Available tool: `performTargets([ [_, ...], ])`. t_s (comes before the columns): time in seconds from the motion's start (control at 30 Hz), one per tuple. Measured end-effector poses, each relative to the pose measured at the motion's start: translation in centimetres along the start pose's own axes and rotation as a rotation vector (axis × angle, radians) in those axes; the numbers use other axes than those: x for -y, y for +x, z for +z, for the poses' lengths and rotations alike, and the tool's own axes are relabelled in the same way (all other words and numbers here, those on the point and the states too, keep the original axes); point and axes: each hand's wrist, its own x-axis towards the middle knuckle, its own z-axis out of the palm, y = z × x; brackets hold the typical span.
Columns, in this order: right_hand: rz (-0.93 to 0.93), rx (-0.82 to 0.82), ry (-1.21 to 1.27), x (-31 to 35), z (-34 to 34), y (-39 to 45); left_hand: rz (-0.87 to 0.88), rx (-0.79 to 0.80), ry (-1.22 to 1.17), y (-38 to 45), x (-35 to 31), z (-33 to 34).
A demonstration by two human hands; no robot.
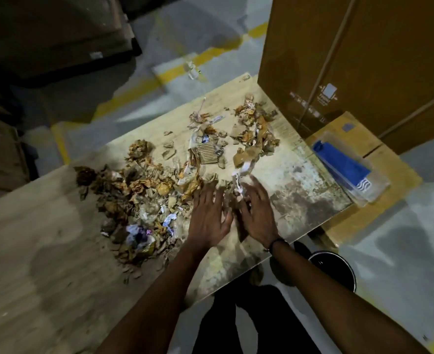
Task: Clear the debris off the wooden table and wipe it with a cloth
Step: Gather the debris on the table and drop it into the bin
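Clearing step: left hand (208, 215) and right hand (258, 213), fingers spread, rest on the counter (45, 264) gathering debris (159, 180). Next, sweep it toward the near-right bin (338, 269). Cloth (343, 164) waits far right.

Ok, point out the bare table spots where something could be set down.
Bare wood on the wooden table lies left of the debris, toward the near-left corner. A stained bare patch sits right of the right hand. The middle, up to the cardboard box, is crowded.

I see brown and tan crumpled paper debris (144, 185) with white and purple scraps, a pale wood-grain counter (32, 251) stained dark, a blue folded cloth (343, 162), and yellow-striped grey floor (134, 95).
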Motion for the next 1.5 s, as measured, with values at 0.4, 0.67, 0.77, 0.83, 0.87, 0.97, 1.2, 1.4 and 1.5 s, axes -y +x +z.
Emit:
performTargets([
  [0.4,0.005,0.226,-0.242,-3.8,0.2,3.1,-0.019,0.287,0.173,4.9,-0.7,2.0],
  [0.67,-0.089,0.103,-0.063,-4.0,-4.7,7.6,-0.054,0.082,0.142,6.5,0.2,-1.0],
  [0.77,-0.092,0.047,-0.078,-4.1,-6.7,12.8,-0.097,-0.004,0.066,11.4,-0.4,-2.2],
  [0.83,-0.07,0.045,-0.093,-4.3,-7.4,16.6,-0.16,-0.031,0.017,15.3,0.5,-2.2],
  [0.87,-0.048,0.049,-0.102,-4.5,-7.4,18.5,-0.19,-0.039,0.011,17.1,1.3,-2.1],
  [0.97,-0.015,0.085,-0.131,-6.0,-6.5,22.8,-0.253,0.046,-0.011,21.4,4.0,-1.4],
  [1.2,-0.083,0.203,-0.141,-6.4,-1.1,20.7,-0.191,0.164,-0.05,19.7,6.6,1.1],
  [1.4,-0.195,0.315,-0.005,-3.2,0.1,15.0,-0.273,0.053,0.091,14.9,4.6,-1.5],
  [1.5,-0.145,0.201,0.083,-2.4,-1.2,16.8,-0.291,-0.064,0.106,15.9,4.0,-2.9],
])
